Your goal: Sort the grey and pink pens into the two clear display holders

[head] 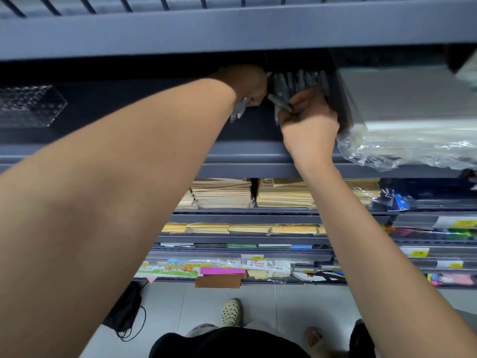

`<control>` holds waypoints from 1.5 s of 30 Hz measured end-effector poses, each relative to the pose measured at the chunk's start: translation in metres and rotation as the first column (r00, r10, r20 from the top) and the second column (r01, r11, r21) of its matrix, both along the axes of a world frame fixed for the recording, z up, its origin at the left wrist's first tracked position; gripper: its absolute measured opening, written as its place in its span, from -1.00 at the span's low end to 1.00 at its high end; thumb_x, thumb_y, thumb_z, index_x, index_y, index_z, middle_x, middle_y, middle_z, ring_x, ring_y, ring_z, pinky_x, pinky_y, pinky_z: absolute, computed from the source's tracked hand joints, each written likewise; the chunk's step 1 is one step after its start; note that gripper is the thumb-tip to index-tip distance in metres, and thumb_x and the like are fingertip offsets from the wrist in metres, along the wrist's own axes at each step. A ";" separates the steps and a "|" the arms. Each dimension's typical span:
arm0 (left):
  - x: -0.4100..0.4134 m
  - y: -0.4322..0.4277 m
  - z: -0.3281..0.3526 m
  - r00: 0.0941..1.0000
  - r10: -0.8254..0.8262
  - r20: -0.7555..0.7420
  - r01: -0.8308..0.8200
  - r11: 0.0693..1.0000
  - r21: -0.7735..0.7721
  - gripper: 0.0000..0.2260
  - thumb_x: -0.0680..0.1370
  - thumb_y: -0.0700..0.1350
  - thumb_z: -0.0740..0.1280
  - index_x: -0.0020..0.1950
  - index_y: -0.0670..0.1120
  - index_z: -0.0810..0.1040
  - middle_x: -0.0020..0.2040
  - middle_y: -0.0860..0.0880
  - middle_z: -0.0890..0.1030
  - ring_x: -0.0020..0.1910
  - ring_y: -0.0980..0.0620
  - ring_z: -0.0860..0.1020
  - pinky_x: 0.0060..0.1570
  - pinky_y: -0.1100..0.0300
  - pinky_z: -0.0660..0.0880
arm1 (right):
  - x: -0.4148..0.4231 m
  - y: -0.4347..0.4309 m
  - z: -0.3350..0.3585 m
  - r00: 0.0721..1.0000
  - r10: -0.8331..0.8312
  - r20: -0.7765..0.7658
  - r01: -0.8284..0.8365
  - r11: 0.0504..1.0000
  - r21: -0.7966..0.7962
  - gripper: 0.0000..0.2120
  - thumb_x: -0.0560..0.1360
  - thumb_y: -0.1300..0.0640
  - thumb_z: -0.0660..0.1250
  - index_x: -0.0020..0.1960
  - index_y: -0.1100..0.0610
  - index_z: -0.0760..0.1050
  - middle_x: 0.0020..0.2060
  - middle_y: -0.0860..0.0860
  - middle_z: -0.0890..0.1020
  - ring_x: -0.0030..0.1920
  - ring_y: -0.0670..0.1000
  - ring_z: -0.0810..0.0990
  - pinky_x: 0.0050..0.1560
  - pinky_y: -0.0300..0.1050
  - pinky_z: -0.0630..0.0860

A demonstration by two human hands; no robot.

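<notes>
The grey pen [280,101] that matters lies slantwise just in front of the bundle of grey pens [296,81]. Its long axis runs from far-left to near-right, with one end free in the gap between the two hands and the other end tucked into the right hand [308,126]. That hand is plainly the nearer one: its fingers are curled together and pinch the pen by its near end, knuckles up, the wrist rising steeply from below the shelf [245,152]. The bundle stands packed upright at the far side of the shelf, directly beyond the pinched pen, so I judge that the next move turns on swinging the free end up until it lines up with its neighbours. The left hand [247,83] sits just left of the bundle, deep in the shadow, with the forearm stretched long across the view. Its fingers are closed round a few pale-tipped pens [238,111], whose ends hang out below the fist towards the near side; I cannot tell their colour. A clear holder [31,104] sits well apart on the far left of the same shelf. A wrapped stack of paper [413,104] lies just to the right of the bundle.
</notes>
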State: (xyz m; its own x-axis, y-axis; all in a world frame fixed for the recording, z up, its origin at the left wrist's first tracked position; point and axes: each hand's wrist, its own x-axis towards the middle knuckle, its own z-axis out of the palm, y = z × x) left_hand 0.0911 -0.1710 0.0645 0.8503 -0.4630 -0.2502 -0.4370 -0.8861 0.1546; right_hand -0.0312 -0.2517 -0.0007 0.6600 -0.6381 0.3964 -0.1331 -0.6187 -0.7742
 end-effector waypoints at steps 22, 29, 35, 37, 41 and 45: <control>-0.049 0.109 0.005 0.806 0.148 -0.574 -0.580 0.392 -0.714 -0.76 0.47 -0.33 0.28 -0.40 -0.17 0.48 -0.57 -0.10 0.50 -0.54 0.01 0.55 -0.43 0.23 0.49 | -0.054 0.014 0.030 0.960 0.165 0.226 -0.280 0.570 0.773 -0.97 0.50 0.27 0.33 -0.07 0.23 0.53 -0.27 0.15 0.72 -0.21 0.08 0.73 -0.26 -0.20 0.62; -0.127 0.190 -0.011 0.752 0.055 -0.656 -0.657 -0.004 -0.754 -0.85 0.44 -0.36 0.35 -0.02 -0.23 0.54 -0.24 -0.10 0.60 -0.35 0.01 0.59 -0.34 0.18 0.56 | -0.090 0.046 0.013 0.861 0.379 0.339 -0.386 0.053 0.921 -0.92 0.47 0.31 0.31 -0.05 0.29 0.52 -0.16 0.15 0.70 -0.15 -0.02 0.70 -0.19 -0.31 0.58; -0.194 0.279 -0.048 0.772 0.043 -0.634 -0.599 -0.284 -0.749 -0.64 0.35 -0.35 0.35 0.12 -0.16 0.47 -0.23 -0.05 0.57 -0.35 0.01 0.53 -0.36 0.20 0.54 | -0.095 0.107 -0.006 0.603 0.699 0.385 -0.438 -0.113 0.892 -0.63 0.45 0.36 0.25 0.23 0.24 0.56 -0.09 0.15 0.66 -0.18 0.03 0.66 -0.20 -0.21 0.61; -0.211 0.309 -0.063 0.780 0.061 -0.623 -0.564 -0.362 -0.742 -0.68 0.34 -0.36 0.33 0.06 -0.13 0.49 -0.23 -0.07 0.53 -0.35 -0.02 0.50 -0.36 0.20 0.52 | -0.094 0.139 -0.009 0.503 0.789 0.353 -0.469 -0.094 0.878 -0.63 0.49 0.34 0.21 0.26 0.22 0.55 -0.10 0.14 0.62 -0.22 0.04 0.61 -0.24 -0.16 0.59; -0.235 0.374 -0.084 0.782 0.127 -0.610 -0.479 -0.503 -0.719 -0.66 0.33 -0.38 0.28 0.07 -0.13 0.49 -0.25 -0.10 0.50 -0.38 -0.03 0.48 -0.39 0.18 0.52 | -0.089 0.214 -0.019 0.431 0.860 0.273 -0.417 -0.078 0.906 -0.68 0.48 0.30 0.15 0.11 0.21 0.60 -0.19 0.15 0.57 -0.40 0.00 0.41 -0.47 -0.18 0.37; -0.245 0.447 -0.089 0.771 0.216 -0.599 -0.409 -0.553 -0.726 -0.63 0.32 -0.38 0.29 0.10 -0.14 0.49 -0.23 -0.09 0.52 -0.37 -0.03 0.48 -0.38 0.16 0.53 | -0.085 0.298 -0.026 0.407 0.885 0.228 -0.432 -0.033 0.901 -0.71 0.52 0.15 0.13 0.04 0.11 0.62 -0.35 -0.01 0.40 -0.40 -0.04 0.15 -0.47 -0.16 0.13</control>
State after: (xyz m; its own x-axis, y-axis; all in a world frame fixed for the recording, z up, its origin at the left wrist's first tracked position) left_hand -0.1540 0.2763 -0.0250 0.9672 0.2382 -0.0885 -0.0502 0.5204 0.8524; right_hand -0.1162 0.0464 -0.0266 0.8634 0.4207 -0.2785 -0.4098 0.2627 -0.8736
